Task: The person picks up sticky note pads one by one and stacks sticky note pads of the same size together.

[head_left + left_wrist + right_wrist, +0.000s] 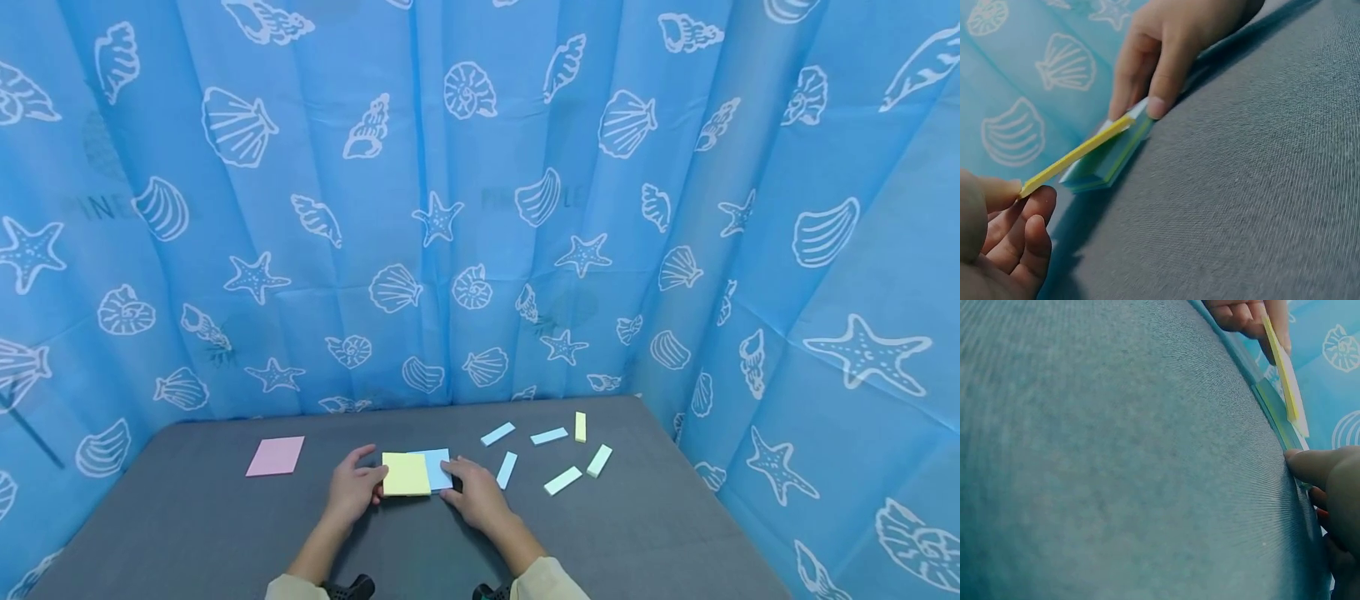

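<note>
Between thumb and fingers, my left hand (351, 490) pinches a square yellow sticky note pad (406, 475) by its left edge. My right hand (480, 497) grips a light blue sticky note pad (440, 463) at its right side. The yellow pad overlaps the left part of the blue one. In the left wrist view the yellow pad (1079, 154) slants, its far end against the top of the stack, its near end raised. Green layers (1125, 149) show beneath the blue in that stack. The right wrist view also shows the tilted yellow pad (1284, 375).
A pink sticky note pad (275, 457) lies at the left on the grey cloth surface (187, 517). To the right lie several narrow pads: blue ones (549, 436), a yellow one (581, 427) and pale green ones (562, 480). A blue shell-print curtain (480, 250) hangs behind.
</note>
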`<action>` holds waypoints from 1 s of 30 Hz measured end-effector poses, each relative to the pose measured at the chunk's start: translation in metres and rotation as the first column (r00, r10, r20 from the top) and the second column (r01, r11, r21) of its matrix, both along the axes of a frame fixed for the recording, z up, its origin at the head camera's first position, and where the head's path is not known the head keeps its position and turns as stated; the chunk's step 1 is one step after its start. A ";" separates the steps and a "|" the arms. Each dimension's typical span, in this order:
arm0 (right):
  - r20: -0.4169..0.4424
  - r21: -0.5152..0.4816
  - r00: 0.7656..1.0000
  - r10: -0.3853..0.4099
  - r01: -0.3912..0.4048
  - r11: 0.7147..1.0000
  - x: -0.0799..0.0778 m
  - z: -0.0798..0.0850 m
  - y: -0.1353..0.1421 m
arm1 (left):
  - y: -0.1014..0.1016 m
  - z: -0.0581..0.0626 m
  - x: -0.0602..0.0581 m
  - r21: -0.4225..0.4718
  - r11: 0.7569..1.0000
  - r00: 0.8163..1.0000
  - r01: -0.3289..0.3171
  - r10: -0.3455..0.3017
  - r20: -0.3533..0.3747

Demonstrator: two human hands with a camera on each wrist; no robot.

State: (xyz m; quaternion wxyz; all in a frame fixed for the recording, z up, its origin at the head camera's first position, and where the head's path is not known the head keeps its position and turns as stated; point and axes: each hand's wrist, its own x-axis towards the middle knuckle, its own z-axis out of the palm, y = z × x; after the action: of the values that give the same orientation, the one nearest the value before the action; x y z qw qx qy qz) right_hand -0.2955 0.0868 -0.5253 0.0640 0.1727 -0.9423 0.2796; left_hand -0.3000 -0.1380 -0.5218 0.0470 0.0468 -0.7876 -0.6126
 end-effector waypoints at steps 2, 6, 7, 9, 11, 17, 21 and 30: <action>-0.001 -0.004 1.000 0.000 0.000 1.000 0.000 0.000 -0.001 | 0.003 0.000 0.000 -0.035 0.999 1.000 -0.006 0.006 -0.017; 0.001 -0.021 1.000 -0.005 0.005 1.000 0.000 0.000 -0.002 | 0.010 0.002 0.003 -0.181 0.983 0.998 -0.007 -0.003 -0.055; 0.004 -0.027 1.000 -0.010 0.010 1.000 0.000 0.000 -0.002 | 0.011 0.004 0.005 -0.216 0.976 0.998 0.001 -0.014 -0.061; 0.004 -0.041 1.000 -0.015 0.016 0.999 0.000 0.000 -0.002 | 0.015 0.006 0.007 -0.278 0.960 0.997 0.029 -0.048 -0.062; -0.006 -0.053 1.000 -0.016 0.016 0.998 0.001 0.000 -0.002 | 0.018 0.008 0.010 -0.326 0.943 0.995 0.065 -0.085 -0.048; -0.022 -0.075 1.000 -0.016 0.014 0.997 0.004 -0.002 -0.001 | 0.023 0.013 0.014 -0.555 0.821 0.983 0.138 -0.180 -0.022; 0.002 -0.090 1.000 -0.012 0.012 0.996 0.005 0.000 0.000 | 0.026 0.012 0.015 -0.722 0.676 0.980 0.145 -0.201 0.008; 0.074 -0.030 0.997 -0.014 0.016 0.999 0.002 0.009 -0.007 | 0.041 0.013 0.014 -0.867 0.494 0.977 0.070 -0.210 -0.040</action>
State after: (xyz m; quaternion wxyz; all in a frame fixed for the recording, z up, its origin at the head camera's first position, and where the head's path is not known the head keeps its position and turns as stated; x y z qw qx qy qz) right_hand -0.2937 0.0797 -0.5167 0.0342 0.1542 -0.9409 0.2995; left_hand -0.2863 -0.0965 -0.5092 0.0693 -0.0902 -0.9831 -0.1437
